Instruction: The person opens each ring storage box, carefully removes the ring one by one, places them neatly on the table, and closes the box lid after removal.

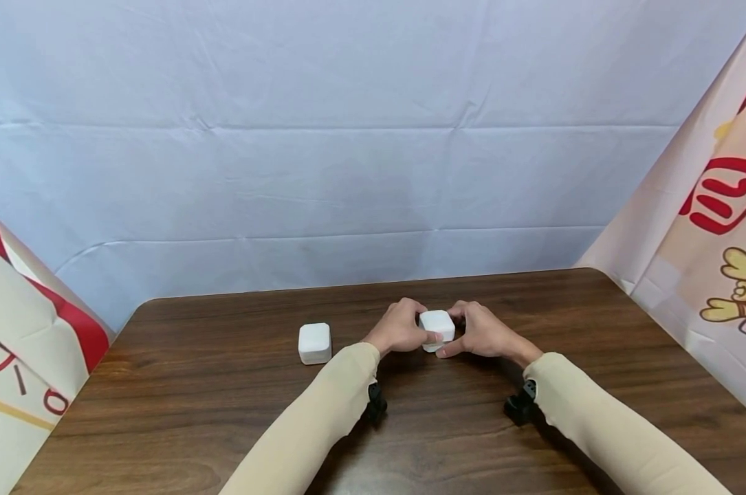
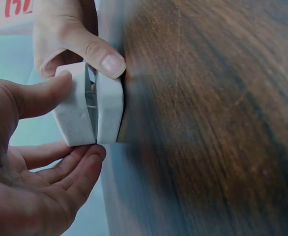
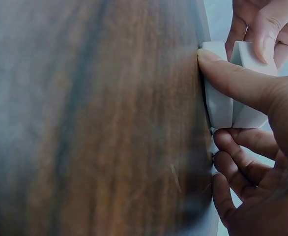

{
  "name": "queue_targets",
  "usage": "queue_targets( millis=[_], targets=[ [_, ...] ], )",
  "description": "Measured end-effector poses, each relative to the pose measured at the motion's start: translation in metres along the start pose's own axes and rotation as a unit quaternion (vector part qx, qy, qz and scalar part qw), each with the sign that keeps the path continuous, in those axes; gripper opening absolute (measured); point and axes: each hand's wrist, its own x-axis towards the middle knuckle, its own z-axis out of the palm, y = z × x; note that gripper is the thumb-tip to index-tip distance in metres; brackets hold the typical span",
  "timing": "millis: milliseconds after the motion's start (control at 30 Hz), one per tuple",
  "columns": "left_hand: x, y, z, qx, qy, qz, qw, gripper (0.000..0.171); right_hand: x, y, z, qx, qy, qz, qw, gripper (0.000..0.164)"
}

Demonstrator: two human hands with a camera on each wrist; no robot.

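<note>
A small white box with rounded corners stands on the wooden table between both hands. Its lid (image 1: 437, 322) is raised at one side, and a wedge-shaped gap separates it from the base (image 2: 110, 108). Something pale shows inside the gap in the left wrist view, too little to identify. My left hand (image 1: 400, 327) pinches the lid between thumb and fingers. My right hand (image 1: 483, 331) grips the base, its thumb pressed on the near wall and its fingers behind. A second white box (image 1: 315, 343) sits to the left, apart from both hands.
The brown wooden table (image 1: 224, 399) reaches back to a pale cloth backdrop (image 1: 348, 172). Printed cloths hang at the left (image 1: 32, 323) and right (image 1: 707, 275). A dark device (image 1: 375, 404) is strapped at the left wrist, another (image 1: 521, 404) at the right.
</note>
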Motion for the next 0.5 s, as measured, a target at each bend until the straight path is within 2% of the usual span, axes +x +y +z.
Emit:
queue_targets(
  millis=[233,500],
  targets=[
    [0.0009,0.0000,-0.0041,-0.042,-0.007,-0.025,0.9988,0.037,0.0000,-0.0014,-0.0009,0.005,-0.003,0.006,1.000,0.046],
    [0.0032,-0.0021,-0.0048,-0.115,-0.008,-0.042,0.9925,0.023,0.0004,-0.0017,-0.0009,0.009,-0.002,0.020,1.000,0.047]
  ],
)
